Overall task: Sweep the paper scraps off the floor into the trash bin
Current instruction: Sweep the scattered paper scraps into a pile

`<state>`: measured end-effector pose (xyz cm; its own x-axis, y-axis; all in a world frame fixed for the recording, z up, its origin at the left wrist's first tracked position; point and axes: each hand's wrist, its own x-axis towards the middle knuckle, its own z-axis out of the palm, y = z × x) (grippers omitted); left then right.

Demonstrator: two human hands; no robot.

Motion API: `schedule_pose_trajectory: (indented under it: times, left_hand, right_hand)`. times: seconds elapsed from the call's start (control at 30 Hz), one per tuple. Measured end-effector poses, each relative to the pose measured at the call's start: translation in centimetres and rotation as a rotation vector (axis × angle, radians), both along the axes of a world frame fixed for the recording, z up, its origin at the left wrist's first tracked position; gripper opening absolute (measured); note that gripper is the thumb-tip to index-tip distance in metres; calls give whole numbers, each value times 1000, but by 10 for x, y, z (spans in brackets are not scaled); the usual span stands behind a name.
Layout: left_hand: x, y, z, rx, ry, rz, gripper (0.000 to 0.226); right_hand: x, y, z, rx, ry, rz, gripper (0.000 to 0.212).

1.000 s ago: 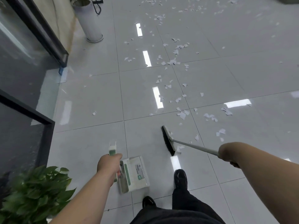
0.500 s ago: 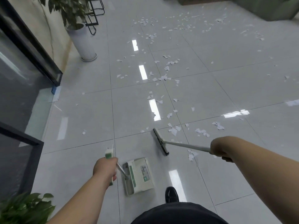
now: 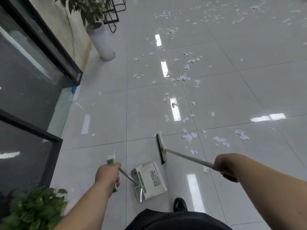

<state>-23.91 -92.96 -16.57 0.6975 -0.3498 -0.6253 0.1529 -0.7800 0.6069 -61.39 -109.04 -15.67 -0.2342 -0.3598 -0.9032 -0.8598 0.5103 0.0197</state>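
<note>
White paper scraps (image 3: pixel 188 137) lie scattered over the glossy grey floor tiles, from just right of the broom head to the far top of the view. My right hand (image 3: pixel 223 167) grips the metal pole of a broom, whose black-bristled head (image 3: pixel 161 149) rests on the floor left of the nearest scraps. A white and green dustpan (image 3: pixel 149 180) sits on the floor just below the broom head; my left hand (image 3: pixel 108 175) grips its green-tipped handle. No trash bin is in view.
A dark glass partition with a black frame (image 3: pixel 54 141) runs along the left. A tall white planter (image 3: pixel 102 41) with a leafy plant stands by the wall, a black metal rack (image 3: pixel 114 15) behind it. A green plant (image 3: pixel 33 209) fills the bottom left. My black shoe (image 3: pixel 180 205) is below the dustpan.
The view has tilted up and moved forward along the floor. The broom head has swung closer to the dustpan, and the nearest scraps now lie to its right. Both hands keep their grips.
</note>
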Motion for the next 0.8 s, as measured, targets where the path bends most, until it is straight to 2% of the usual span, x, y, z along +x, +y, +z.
schedule_pose_trajectory:
  times: [0.17, 0.3, 0.47, 0.67, 0.8]
  left_hand:
    - [5, -14, 3, 3, -6, 40, 19]
    - [20, -19, 8, -15, 9, 98, 20]
    - [51, -13, 23, -49, 10, 153, 17]
    - [119, 8, 30, -74, 26, 246, 21]
    - [183, 28, 26, -81, 55, 334, 21]
  right_hand:
    - [-15, -18, -4, -55, 48, -117, 24]
    - [9, -28, 7, -77, -42, -110, 24]
    - [69, -39, 13, -18, -112, 146, 36]
    - [185, -40, 11, 110, -153, 381, 34]
    - [276, -40, 4, 110, -193, 468, 24]
